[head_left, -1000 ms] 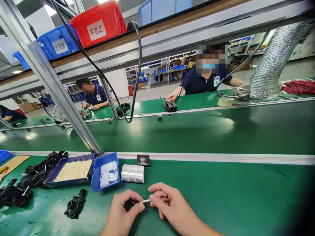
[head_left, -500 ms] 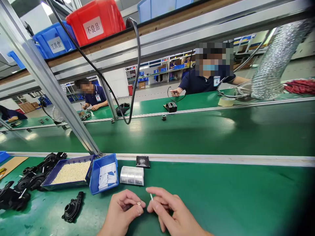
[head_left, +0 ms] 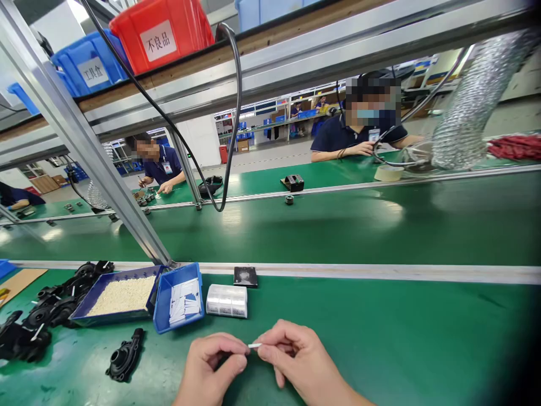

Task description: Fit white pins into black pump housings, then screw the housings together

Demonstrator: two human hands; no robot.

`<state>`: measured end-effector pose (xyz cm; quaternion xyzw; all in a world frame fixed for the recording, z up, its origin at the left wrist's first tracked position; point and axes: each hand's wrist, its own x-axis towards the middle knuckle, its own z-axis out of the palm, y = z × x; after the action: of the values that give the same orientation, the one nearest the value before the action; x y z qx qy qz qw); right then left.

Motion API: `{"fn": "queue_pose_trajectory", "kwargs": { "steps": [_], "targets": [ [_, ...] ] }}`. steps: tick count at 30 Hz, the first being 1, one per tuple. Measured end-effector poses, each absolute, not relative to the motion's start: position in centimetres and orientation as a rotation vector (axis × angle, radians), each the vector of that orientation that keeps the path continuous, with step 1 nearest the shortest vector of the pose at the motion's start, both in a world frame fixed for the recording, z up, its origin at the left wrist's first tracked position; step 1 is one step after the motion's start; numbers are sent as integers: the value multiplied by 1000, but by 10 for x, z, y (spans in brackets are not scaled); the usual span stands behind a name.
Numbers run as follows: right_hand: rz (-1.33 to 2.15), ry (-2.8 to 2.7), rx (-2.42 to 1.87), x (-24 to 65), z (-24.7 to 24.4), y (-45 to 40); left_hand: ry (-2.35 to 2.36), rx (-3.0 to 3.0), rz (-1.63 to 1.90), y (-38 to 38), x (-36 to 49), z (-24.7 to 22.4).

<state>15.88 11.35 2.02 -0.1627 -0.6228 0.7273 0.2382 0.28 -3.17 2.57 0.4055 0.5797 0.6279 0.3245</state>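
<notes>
My right hand (head_left: 293,352) pinches a thin white rod (head_left: 254,345), which lies level and points left. The rod's left end meets the fingertips of my left hand (head_left: 215,363). My left thumb and fingers are closed around a small cream ring-shaped piece, now hidden by the fingertips. Up and left of my hands is a blue bin (head_left: 159,313) with several white rods (head_left: 185,300) in it. A dark blue tray (head_left: 87,316) beside it is filled with small cream pieces (head_left: 122,296). One black plastic housing (head_left: 124,356) lies on the green mat left of my hands.
A roll of silvery labels (head_left: 227,301) and a small black block (head_left: 245,277) sit beyond my hands. Several black housings (head_left: 63,307) are piled at left. A metal post (head_left: 105,163) and a hanging black cable (head_left: 230,152) stand before co-workers across the green conveyor belt (head_left: 338,237).
My right hand has turned the rod from upright to level and brought its tip against my left fingertips. The cream piece has gone out of sight. The co-worker opposite has moved a hand rightward.
</notes>
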Motion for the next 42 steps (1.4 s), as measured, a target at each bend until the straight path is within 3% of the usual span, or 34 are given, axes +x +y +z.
{"fn": "queue_pose_trajectory", "kwargs": {
  "steps": [5, 14, 21, 31, 37, 42],
  "targets": [
    [1955, -1666, -391, 160, 20, 115, 1525, 912, 1664, -35, 3, 14],
    [1570, -1879, -141, 164, 34, 109, 1743, 1217, 1539, -40, -1, 12],
    [1471, -1973, -89, 167, 37, 108, 1748, 1333, 1434, -42, -2, 21],
    [761, -2540, 155, 174, 34, 111, 1785, 1954, 1164, -42, -8, 15],
    [1140, -2448, -51, 171, 32, 111, 1863, 1993, 1218, -45, -2, -5],
    [1300, -2398, -223, 167, 28, 113, 1934, 2102, 1097, -46, 7, 24]
  ]
}}
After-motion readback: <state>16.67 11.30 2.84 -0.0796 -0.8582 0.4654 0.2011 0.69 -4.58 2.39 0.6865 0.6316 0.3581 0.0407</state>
